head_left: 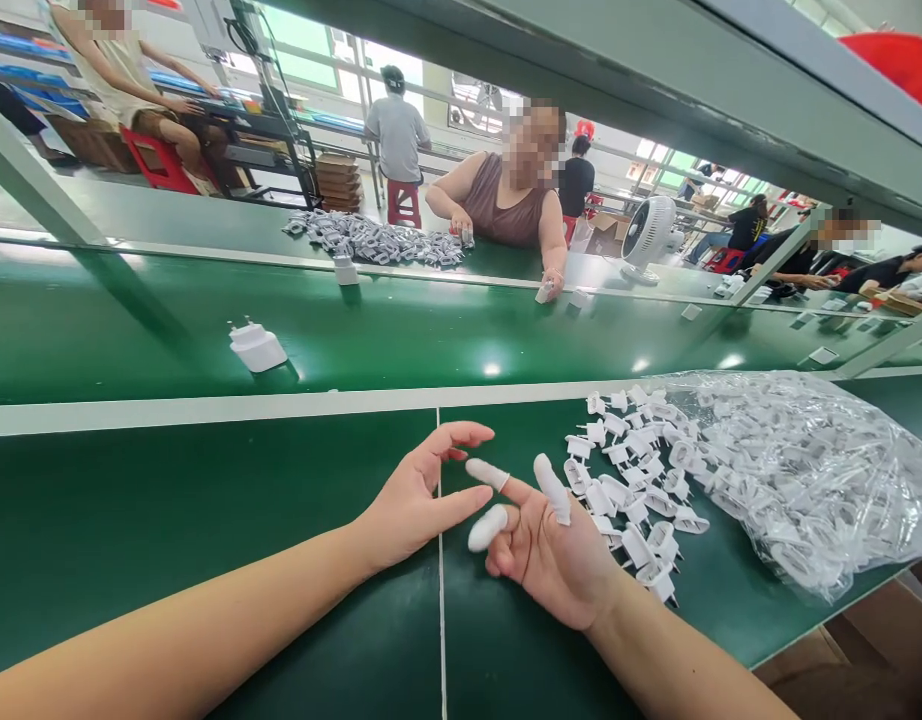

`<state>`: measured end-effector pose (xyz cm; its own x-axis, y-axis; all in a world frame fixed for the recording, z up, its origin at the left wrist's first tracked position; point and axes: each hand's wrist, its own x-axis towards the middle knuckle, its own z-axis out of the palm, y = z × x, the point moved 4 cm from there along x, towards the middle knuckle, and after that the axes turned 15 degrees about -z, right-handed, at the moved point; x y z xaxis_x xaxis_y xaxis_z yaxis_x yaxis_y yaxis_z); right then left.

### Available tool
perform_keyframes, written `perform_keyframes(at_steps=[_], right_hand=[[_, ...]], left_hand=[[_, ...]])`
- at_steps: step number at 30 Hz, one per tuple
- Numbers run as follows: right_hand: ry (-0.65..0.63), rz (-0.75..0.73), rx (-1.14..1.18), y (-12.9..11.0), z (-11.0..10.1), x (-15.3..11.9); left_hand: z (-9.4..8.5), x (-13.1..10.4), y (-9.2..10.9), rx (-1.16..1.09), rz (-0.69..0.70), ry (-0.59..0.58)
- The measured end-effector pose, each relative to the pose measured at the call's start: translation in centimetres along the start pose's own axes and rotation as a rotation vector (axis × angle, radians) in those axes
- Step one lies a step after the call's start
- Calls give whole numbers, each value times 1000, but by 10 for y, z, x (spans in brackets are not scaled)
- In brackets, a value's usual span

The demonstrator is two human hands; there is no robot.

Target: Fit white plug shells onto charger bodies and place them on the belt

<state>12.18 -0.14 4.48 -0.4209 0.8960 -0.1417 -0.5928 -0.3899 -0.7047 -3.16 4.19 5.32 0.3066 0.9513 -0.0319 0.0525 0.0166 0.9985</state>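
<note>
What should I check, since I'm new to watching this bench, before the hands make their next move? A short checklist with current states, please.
1. Left hand free: ok, nothing visible in it.
2. Right hand free: ok, palm turned up, nothing held.
3. Right-hand finger covers on: ok, white ones show on three digits.
4. Loose white plug pieces close by: ok, scattered just beyond the right hand.
5. Clear plastic bag open at the mouth: cannot tell, the film is too crumpled and glossy.
6. Hands apart from each other: cannot tell, their fingertips nearly meet in this view.
</note>
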Motion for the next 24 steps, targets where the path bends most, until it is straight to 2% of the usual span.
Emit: perform_keyframes(at_steps=[2, 4, 7, 10, 15, 18, 21, 24], right_hand=[[111, -84, -54, -4, -1, 2], [148, -129, -105, -6, 1, 3], [153, -142, -138, -5, 1, 6], [168, -135, -180, -1, 0, 8], [191, -142, -309, 7, 0, 6], [215, -287, -420, 6, -5, 5], [177, -460, -550, 1, -9, 4], [187, -542, -671, -3, -12, 1]], left_hand=[[0, -6, 6, 122, 130, 112], [3, -13, 12, 216, 232, 183], [13, -21, 20, 336, 325, 196], [22, -25, 23, 392, 350, 161], [27, -29, 19, 419, 325, 88], [28, -29, 14, 390, 278, 17], [28, -27, 12, 293, 165, -75], [28, -23, 12, 135, -5, -154]])
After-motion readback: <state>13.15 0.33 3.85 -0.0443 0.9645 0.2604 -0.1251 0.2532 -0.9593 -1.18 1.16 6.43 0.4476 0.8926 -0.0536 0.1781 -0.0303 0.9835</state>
